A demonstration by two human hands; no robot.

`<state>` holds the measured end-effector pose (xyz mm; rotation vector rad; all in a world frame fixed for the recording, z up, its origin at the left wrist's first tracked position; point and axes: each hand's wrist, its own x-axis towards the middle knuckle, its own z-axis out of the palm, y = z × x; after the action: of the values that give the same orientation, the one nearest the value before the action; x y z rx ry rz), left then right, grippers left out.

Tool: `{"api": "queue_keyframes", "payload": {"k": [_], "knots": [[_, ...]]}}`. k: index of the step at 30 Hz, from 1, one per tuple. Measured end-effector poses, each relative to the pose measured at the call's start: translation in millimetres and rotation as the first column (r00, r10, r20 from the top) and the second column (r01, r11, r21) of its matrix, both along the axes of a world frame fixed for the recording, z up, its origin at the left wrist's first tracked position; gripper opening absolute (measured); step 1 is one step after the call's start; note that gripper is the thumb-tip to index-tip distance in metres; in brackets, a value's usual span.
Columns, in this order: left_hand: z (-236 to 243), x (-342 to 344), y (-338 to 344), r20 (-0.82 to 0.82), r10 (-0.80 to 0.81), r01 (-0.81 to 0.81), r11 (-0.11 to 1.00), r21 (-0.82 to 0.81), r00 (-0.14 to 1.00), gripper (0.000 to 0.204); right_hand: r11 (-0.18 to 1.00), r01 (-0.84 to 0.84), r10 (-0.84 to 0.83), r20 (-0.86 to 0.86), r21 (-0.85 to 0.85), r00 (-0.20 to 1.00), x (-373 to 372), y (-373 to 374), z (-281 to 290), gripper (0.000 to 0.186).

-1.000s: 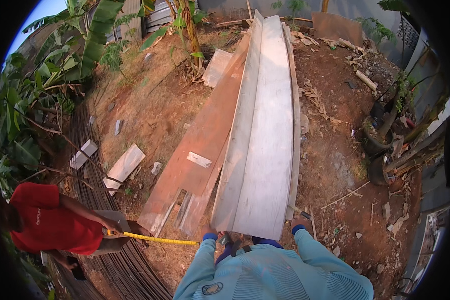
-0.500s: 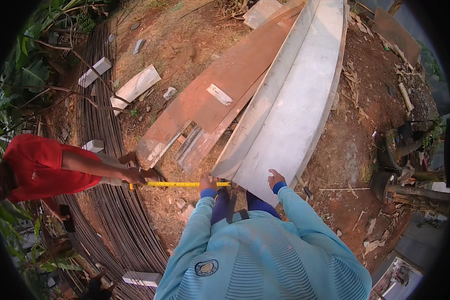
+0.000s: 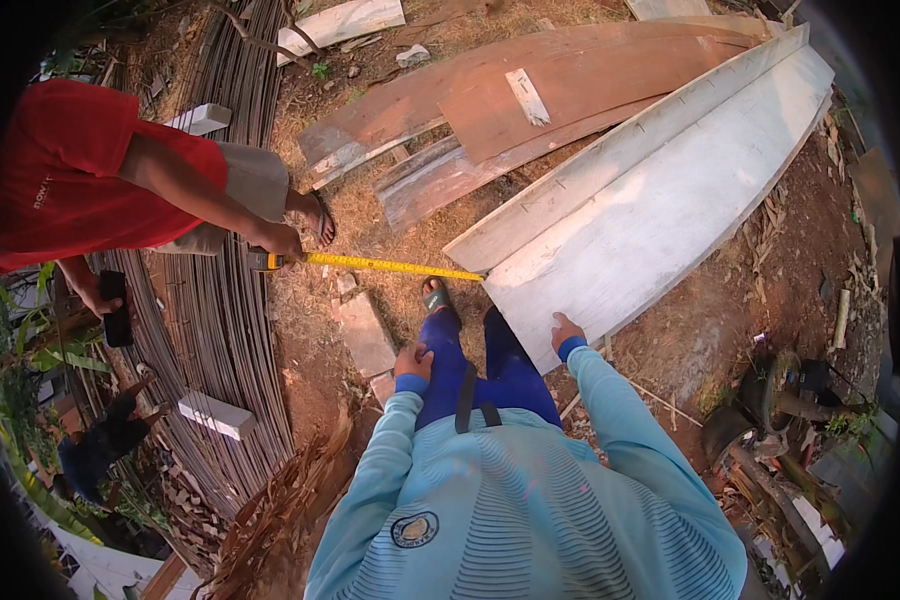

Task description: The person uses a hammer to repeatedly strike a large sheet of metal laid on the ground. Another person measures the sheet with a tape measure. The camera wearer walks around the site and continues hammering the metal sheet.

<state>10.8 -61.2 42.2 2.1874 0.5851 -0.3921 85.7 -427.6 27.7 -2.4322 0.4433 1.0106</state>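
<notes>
A long white-faced panel with a raised side board (image 3: 660,190) slants away to the far right. Above its near part is my right hand (image 3: 567,330), open, with the index finger stretched out; whether it touches the panel I cannot tell. My left hand (image 3: 413,363) is beside my left thigh, off the tape, open and with nothing visible in it. A yellow tape measure blade (image 3: 395,265) runs to the panel's near left corner. Its case (image 3: 263,260) is in the hand of a person in a red shirt (image 3: 100,170), whose other hand holds a dark phone (image 3: 116,310).
Brown weathered boards (image 3: 570,80) lie beyond the panel, with a white scrap (image 3: 527,97) on top. Long thin rods (image 3: 210,390) and pale blocks (image 3: 217,414) are at left. A flat slab (image 3: 366,333) lies near my left foot. Cut logs and debris (image 3: 770,400) are at right.
My left hand has left the tape and come back to my thigh. My view has turned, and the person in red appears nearer. The tape blade still reaches the panel's corner.
</notes>
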Motion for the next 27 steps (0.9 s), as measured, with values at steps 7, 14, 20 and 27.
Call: {"api": "queue_keyframes", "payload": {"k": [7, 14, 20, 27], "knots": [[-53, -51, 36, -0.071, 0.183, -0.190, 0.976, -0.110, 0.981, 0.023, 0.999, -0.024, 0.026, 0.040, -0.044, 0.999, -25, -3, -4, 0.040], [-53, -127, 50, -0.329, 0.460, -0.547, 0.797, -0.258, 0.825, 0.022, 1.000, -0.004, 0.004, -0.023, -0.009, 1.000, -56, 27, 4, 0.042], [-113, -240, 71, -0.409, 0.629, -0.751, 0.555, -0.359, 0.661, 0.019, 0.991, -0.136, 0.136, 0.033, -0.004, 0.990, -46, 54, 14, 0.046], [-80, -254, 70, -0.525, 0.637, -0.825, 0.456, -0.334, 0.564, 0.014, 0.990, -0.119, 0.133, 0.192, -0.081, 0.972, 33, 46, 9, 0.051]]}}
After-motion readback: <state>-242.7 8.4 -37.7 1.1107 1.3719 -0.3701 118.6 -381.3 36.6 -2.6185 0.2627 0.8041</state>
